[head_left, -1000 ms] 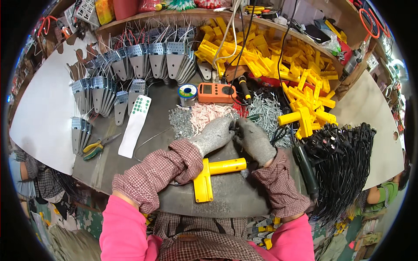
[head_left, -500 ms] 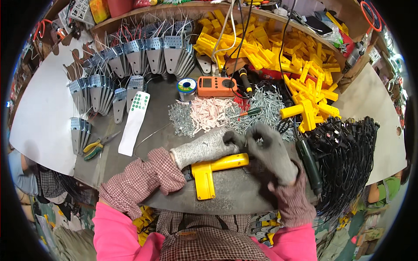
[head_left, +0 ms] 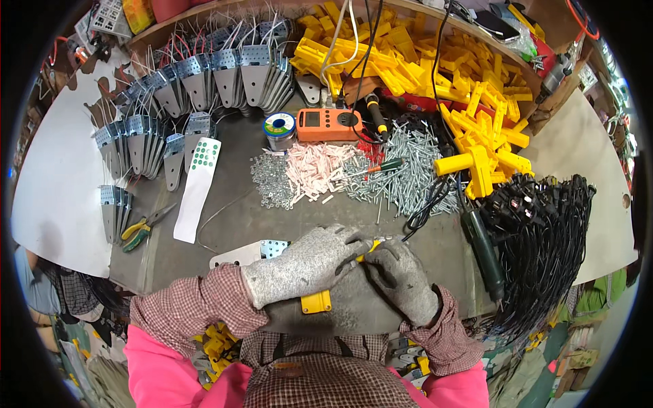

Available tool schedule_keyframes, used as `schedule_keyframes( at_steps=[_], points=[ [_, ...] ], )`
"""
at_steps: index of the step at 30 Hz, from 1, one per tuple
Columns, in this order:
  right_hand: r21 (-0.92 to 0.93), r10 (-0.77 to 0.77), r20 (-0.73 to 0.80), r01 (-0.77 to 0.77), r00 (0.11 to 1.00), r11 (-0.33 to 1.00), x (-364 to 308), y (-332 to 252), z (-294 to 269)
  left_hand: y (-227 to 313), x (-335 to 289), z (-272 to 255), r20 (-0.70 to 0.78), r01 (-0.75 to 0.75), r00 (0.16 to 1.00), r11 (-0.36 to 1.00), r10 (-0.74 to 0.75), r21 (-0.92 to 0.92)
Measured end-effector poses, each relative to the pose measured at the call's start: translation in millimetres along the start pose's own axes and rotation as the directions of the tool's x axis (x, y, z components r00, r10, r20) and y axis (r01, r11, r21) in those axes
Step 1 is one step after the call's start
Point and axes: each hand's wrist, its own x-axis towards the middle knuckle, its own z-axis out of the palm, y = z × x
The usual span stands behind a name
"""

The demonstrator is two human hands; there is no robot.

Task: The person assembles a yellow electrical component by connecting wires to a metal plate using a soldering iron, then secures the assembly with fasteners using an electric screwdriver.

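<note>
My gloved left hand (head_left: 309, 262) lies closed over a yellow plastic handle (head_left: 315, 302), covering most of it. Below the hand shows the handle's flat lower arm. A metal plate (head_left: 239, 255) with a perforated bluish end sticks out to the left of that hand. At the handle's right end, my gloved right hand (head_left: 403, 275) has its fingers closed around the tip. A small pale piece shows above those fingertips; its kind is unclear. Beside it a thin black cord (head_left: 416, 226) runs up from near the right hand.
Beyond my hands lie heaps of nuts (head_left: 271, 180), pinkish sleeves (head_left: 318, 170) and long screws (head_left: 408, 163). An orange meter (head_left: 329, 125) and solder spool (head_left: 279, 127) stand behind. Metal plates (head_left: 197, 88) line the left, yellow handles (head_left: 401, 54) the back, black cords (head_left: 537, 251) the right.
Both hands have come down and nearer me onto the yellow handle, now mostly covered. The metal plate has come into view at its left. The whole view has shifted slightly.
</note>
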Motion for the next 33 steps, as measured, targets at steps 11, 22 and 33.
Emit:
schedule_keyframes(
  at_steps=[11,22,33],
  points=[
    [0.004,-0.052,-0.062,0.052,0.997,0.999,2,9,9,-57,98,8,0.025,-0.143,0.989,0.928,0.144,0.343],
    [-0.057,-0.024,-0.015,0.024,1.000,0.998,1,15,17,-78,121,1,0.279,-0.151,0.959,0.917,0.045,0.369],
    [-0.042,-0.013,-0.004,0.012,1.000,0.999,-2,8,9,-73,99,-23,0.145,-0.161,0.982,0.948,0.125,0.276]
  ],
)
